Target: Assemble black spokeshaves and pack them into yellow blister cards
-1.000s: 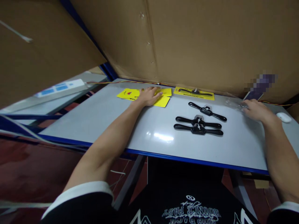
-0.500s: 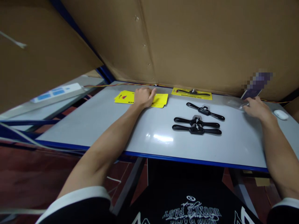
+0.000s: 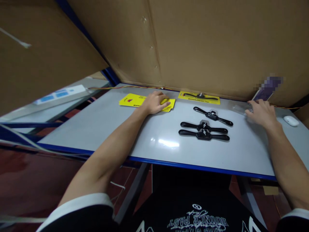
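My left hand (image 3: 155,102) rests on the right part of a stack of yellow cards (image 3: 131,100), its fingers curled over the edge. At the right, the closed fingers of my right hand (image 3: 260,111) are at some clear plastic film (image 3: 238,109). Three black two-handled tools lie between my hands: one slanted tool (image 3: 212,116) behind, and two level ones, a middle tool (image 3: 204,126) and a front tool (image 3: 204,134). Behind them, another black tool (image 3: 201,95) lies on a yellow card (image 3: 214,101).
A white mouse-like object (image 3: 291,120) lies right of my right hand. A partly pixelated upright object (image 3: 264,93) stands behind that hand. Cardboard (image 3: 205,42) walls the back. A white power strip (image 3: 60,94) sits on the left shelf; thin wires run along the back edge.
My left hand has shifted slightly right over the yellow cards, with its thumb lower. My right hand has moved a little left with the clear film.
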A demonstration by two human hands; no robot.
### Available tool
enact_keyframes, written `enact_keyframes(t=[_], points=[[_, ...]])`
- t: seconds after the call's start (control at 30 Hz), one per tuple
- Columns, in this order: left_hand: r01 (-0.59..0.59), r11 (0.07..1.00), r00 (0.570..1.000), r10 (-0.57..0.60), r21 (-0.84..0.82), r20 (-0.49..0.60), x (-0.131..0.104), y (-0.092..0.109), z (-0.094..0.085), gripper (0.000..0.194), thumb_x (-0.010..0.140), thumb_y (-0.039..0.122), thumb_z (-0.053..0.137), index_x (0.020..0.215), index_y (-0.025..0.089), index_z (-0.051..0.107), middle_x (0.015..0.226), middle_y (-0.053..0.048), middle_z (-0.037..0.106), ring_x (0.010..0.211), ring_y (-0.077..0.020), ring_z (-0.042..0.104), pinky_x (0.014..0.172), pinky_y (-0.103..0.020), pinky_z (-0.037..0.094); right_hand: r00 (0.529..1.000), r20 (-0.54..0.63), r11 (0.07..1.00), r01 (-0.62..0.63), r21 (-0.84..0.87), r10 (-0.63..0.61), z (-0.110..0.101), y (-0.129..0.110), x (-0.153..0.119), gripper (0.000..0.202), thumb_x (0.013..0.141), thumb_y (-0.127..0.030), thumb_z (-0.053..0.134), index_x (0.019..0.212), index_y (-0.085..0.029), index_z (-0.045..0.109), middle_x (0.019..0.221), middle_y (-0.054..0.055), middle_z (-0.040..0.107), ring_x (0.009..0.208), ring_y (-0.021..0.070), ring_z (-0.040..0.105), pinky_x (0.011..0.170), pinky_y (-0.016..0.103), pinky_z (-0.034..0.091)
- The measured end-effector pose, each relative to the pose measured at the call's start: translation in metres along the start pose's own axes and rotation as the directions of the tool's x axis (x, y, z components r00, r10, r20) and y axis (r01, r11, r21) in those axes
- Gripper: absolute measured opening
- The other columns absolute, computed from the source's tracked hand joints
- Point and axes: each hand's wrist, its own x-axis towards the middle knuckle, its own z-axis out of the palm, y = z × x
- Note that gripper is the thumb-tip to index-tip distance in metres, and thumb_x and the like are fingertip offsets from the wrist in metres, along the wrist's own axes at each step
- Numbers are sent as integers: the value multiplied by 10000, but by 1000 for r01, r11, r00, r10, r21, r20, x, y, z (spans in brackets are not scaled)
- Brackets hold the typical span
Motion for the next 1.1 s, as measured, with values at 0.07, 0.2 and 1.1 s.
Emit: enact_keyframes(t=[0.07,0.2,1.1], points=[[-40,999,999,40,-1,14,0,1,1,744,960,668,360,1342,140,720,1261,-205,663,1193,-374,594,1058,-499,466,983,-121,980,155,125,-140,2,-16,-2,514,993,-374,500,1438,-172,657,1421,233,637,1296,416,594,1058,577,460],[-52,999,998,52,-4,24,1,3,1,700,954,660,372,1248,140,737,1202,-196,664,1154,-360,600,1043,-488,481,873,-28,811,465,355,-488,12,-57,-10,435,1004,-455,492,1249,-211,755,1255,180,686,1206,384,634,1071,551,490],[-106,988,993,99,-112,-59,8,34,3,636,1015,535,340,1291,105,718,1323,-206,662,1250,-363,595,1137,-506,465,967,-214,840,230,491,-140,3,-114,35,338,833,-426,721,1116,-271,821,1085,58,831,1032,340,759,931,511,586]])
